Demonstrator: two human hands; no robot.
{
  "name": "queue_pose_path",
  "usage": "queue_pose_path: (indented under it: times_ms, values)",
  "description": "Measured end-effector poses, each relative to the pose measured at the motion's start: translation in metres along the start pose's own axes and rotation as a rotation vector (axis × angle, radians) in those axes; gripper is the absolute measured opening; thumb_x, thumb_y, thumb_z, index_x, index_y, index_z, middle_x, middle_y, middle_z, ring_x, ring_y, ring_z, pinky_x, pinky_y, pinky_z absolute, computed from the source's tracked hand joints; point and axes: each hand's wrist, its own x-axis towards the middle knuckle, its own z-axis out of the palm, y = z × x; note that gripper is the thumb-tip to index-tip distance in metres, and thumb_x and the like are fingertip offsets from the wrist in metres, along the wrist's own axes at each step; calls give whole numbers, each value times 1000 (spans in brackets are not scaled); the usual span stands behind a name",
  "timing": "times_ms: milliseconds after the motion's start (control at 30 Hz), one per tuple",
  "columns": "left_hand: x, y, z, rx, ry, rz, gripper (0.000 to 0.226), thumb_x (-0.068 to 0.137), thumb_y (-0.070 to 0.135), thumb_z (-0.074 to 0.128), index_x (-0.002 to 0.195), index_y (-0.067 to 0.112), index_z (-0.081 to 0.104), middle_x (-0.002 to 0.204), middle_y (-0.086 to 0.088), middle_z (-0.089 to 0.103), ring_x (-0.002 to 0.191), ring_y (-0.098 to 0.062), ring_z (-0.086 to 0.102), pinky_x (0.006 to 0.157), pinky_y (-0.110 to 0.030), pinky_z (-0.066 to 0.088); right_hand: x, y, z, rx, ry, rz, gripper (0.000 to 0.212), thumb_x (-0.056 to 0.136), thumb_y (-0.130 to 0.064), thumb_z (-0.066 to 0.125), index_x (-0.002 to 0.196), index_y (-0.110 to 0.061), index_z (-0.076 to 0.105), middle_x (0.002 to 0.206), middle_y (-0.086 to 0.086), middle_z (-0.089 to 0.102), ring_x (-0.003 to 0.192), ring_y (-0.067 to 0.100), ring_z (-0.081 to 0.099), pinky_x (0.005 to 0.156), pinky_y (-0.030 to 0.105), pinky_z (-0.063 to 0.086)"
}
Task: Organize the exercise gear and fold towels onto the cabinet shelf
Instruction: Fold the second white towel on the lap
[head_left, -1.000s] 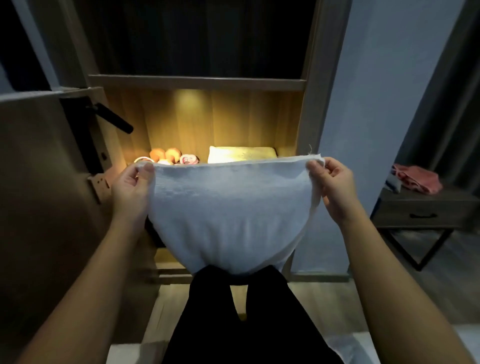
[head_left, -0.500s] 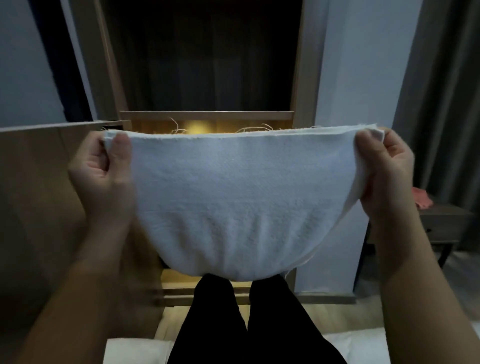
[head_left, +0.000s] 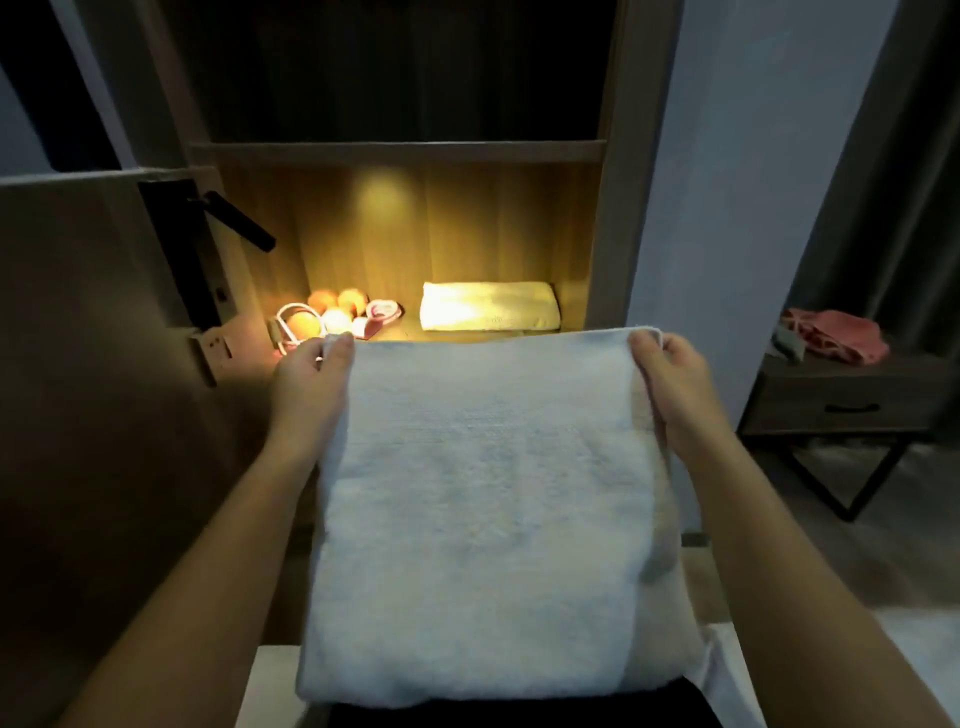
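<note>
A white towel (head_left: 483, 519) lies stretched out in front of me, folded over, its near end resting on my lap. My left hand (head_left: 311, 379) pinches its far left corner and my right hand (head_left: 670, 379) pinches its far right corner. Beyond it is the lit cabinet shelf (head_left: 400, 335). A folded towel (head_left: 491, 306) lies on the shelf's right side. On the left side sit several balls (head_left: 322, 306) and a pink-and-white corded piece of exercise gear (head_left: 382, 312).
An open cabinet door (head_left: 104, 364) with a black handle (head_left: 239, 221) stands at my left. At the right, a dark side table (head_left: 841, 400) with a drawer carries a pink cloth (head_left: 836, 338). A white surface (head_left: 270, 686) lies under my legs.
The towel hung from my raised hands before; now both hands have come down and closer together, and the towel lies flatter over my lap. The shelf is in view again.
</note>
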Motion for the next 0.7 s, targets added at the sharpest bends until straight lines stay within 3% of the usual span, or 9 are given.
queue_pose_path:
  times_ms: [167, 267, 333, 467, 567, 633, 700]
  values:
    - [39, -68, 46, 307, -114, -252, 37, 100, 37, 44, 100, 5, 62, 99, -14, 60, 91, -27, 53, 73, -33, 34, 41, 69, 42, -291, -17, 195, 36, 100, -40, 41, 107, -7, 53, 106, 11, 59, 77, 10, 51, 59, 28, 38]
    - [38, -121, 70, 437, -187, -527, 48, 101, 40, 40, 118, -1, 59, 117, -20, 59, 107, -37, 55, 80, -35, 37, 48, 124, 61, -387, -81, 412, 44, 102, -41, 38, 122, -3, 51, 120, 17, 57, 102, 29, 57, 86, 39, 47]
    - [31, -152, 83, 522, -235, -641, 50, 101, 42, 40, 120, 0, 59, 121, -22, 60, 112, -39, 56, 85, -39, 43, 50, 160, 69, -454, -125, 541, 50, 102, -41, 37, 131, -1, 46, 128, 19, 54, 113, 36, 54, 93, 43, 43]
    - [24, -191, 107, 598, -296, -731, 49, 102, 39, 39, 122, -1, 58, 122, -23, 61, 113, -39, 57, 79, -34, 39, 56, 209, 80, -541, -183, 716, 51, 101, -44, 37, 133, -4, 46, 123, 17, 56, 108, 34, 56, 88, 42, 46]
    - [23, -200, 114, 614, -301, -799, 52, 102, 41, 38, 122, -2, 58, 123, -23, 60, 113, -39, 56, 84, -37, 43, 63, 224, 86, -561, -206, 747, 49, 101, -44, 37, 127, -4, 49, 110, 13, 57, 97, 29, 56, 78, 38, 45]
    - [23, -199, 114, 543, -289, -845, 52, 100, 45, 41, 123, 1, 57, 122, -20, 59, 111, -38, 56, 89, -39, 44, 64, 227, 87, -547, -196, 745, 46, 101, -43, 37, 125, -6, 49, 108, 12, 58, 96, 27, 56, 75, 35, 42]
    - [22, -191, 111, 398, -246, -808, 43, 96, 47, 49, 112, 8, 60, 110, -12, 62, 101, -32, 59, 84, -39, 48, 61, 226, 87, -511, -143, 681, 41, 101, -44, 38, 122, -11, 50, 109, 9, 59, 95, 24, 57, 74, 33, 42]
